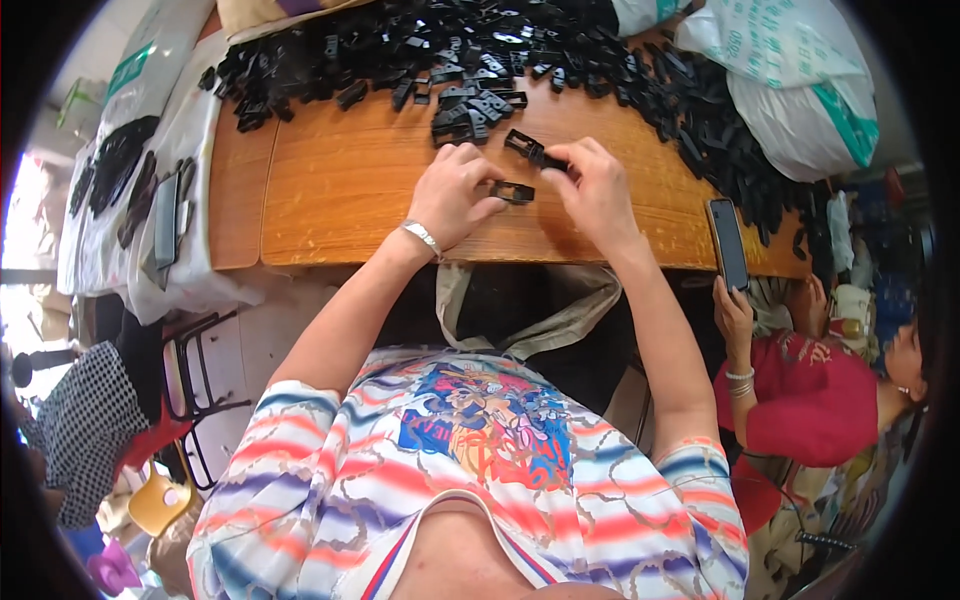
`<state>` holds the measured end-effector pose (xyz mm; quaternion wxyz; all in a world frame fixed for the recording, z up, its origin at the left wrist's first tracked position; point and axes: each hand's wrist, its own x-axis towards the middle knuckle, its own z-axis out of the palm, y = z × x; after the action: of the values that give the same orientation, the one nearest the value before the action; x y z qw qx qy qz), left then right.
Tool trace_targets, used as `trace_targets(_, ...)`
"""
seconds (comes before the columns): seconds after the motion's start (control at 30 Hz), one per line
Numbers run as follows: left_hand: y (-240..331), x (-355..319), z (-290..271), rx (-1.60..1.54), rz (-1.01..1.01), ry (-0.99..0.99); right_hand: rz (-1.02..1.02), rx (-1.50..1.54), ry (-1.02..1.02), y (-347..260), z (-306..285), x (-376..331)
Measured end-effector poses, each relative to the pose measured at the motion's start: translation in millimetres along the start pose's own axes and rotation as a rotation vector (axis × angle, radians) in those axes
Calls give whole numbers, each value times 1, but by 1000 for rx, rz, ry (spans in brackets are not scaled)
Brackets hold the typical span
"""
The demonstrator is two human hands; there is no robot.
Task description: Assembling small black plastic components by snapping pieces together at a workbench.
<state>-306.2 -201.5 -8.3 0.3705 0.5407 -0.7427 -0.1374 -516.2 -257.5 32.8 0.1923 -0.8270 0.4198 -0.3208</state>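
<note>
Over the wooden table (350,190), my left hand (450,195) pinches a small black plastic piece (514,192) with an open frame, between thumb and fingers. Just to its right, my right hand (597,195) grips a longer black plastic piece (527,147), its slotted end pointing away to the upper left. The two pieces are close together but apart. Part of the right-hand piece is hidden behind my fingers. Beyond my hands, a small cluster of black plastic pieces (470,110) lies at the near edge of a large heap (400,50).
Narrow black strips (690,120) spread down the table's right side beside white plastic sacks (800,110). A person in a red top (815,400) sits at the right, holding a phone (728,245) by the table edge. A plastic-covered surface (190,130) adjoins the left side, with another phone (167,220) on it.
</note>
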Motion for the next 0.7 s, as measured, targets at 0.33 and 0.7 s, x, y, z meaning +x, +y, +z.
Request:
trace_targets(0.33,0,-1,0,1,-32,-8,-99,-19,-37,-20,21,-16)
trace_targets(0.7,-1,0,-3,-5,-14,-68,-316,-302,-85,-19,26,-35)
